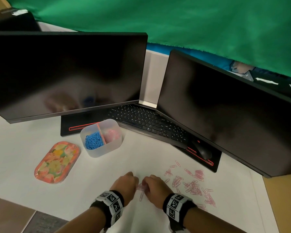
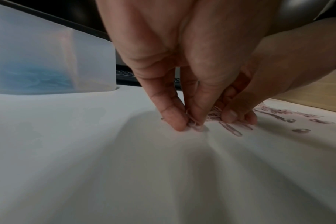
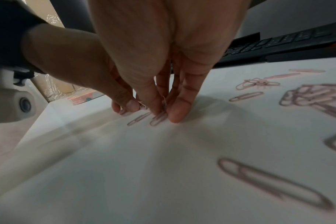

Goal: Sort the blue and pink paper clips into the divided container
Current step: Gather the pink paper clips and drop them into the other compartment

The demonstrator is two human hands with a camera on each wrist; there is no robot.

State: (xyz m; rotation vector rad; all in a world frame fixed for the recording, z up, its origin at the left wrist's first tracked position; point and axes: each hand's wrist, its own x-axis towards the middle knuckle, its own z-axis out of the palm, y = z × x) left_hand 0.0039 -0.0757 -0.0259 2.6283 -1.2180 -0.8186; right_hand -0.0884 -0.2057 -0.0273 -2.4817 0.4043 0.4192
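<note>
Two dark, switched-off flat monitors stand side by side at the back of the white worktop (image 1: 107, 165), the left monitor (image 1: 65, 73) facing squarely forward and the right monitor (image 1: 225, 111) angled inward. A black computer keyboard (image 1: 141, 120) lies between and partly under them, with a black mouse (image 1: 202, 151) on the right monitor's red-trimmed base. An oblong orange tray with a floral print (image 1: 57, 162) sits on the worktop's left part. A green cloth (image 1: 175, 19) hangs behind everything.
</note>
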